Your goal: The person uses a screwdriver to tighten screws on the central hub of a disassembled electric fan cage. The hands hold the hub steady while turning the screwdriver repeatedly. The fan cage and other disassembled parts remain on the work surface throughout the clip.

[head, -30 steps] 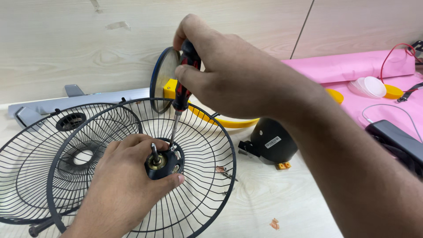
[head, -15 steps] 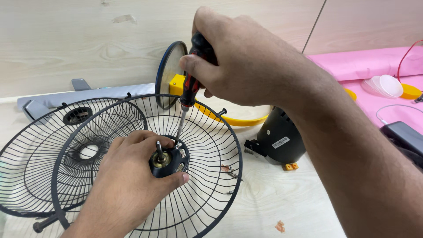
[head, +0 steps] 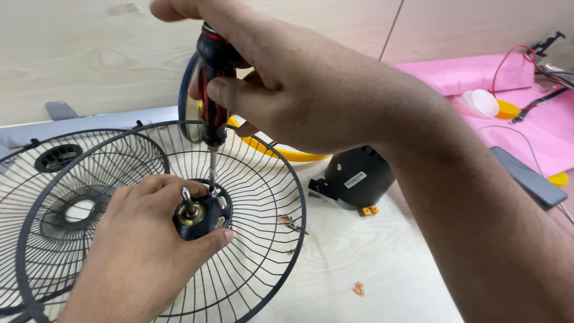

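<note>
Far left, a second wire fan guard (head: 57, 179) lay flat on the pale wooden worktop (head: 371, 263), partly under the front fan guard (head: 257, 197), which sat tilted over it. Left hand (head: 134, 251) was closed around the dark motor hub (head: 200, 218) at the guard's centre, its short metal shaft (head: 187, 199) poking up; the grip looked firm, thumb wrapped round the hub's lower edge. Right hand (head: 299, 90) was clenched on the black-and-red handle of a screwdriver (head: 214, 90), held near upright, its tip down on a screw spot just beside the shaft. The hub would likely handle as dense and rigid, best taken round its body; the guard seemed light, springy, thin wires easy to bend, so better held by the rim or centre ring. Screwdriver handle looked ribbed, unlikely to slip. Small screws (head: 290, 222) lay loose on the worktop inside the guard rim. Further right, a black motor housing (head: 359, 176) sat near, then a pink cloth (head: 478, 75) carrying a shallow white dish (head: 478, 103); contents could not be told. A dark phone-like slab (head: 526, 176) lay at the cloth's edge.
</note>
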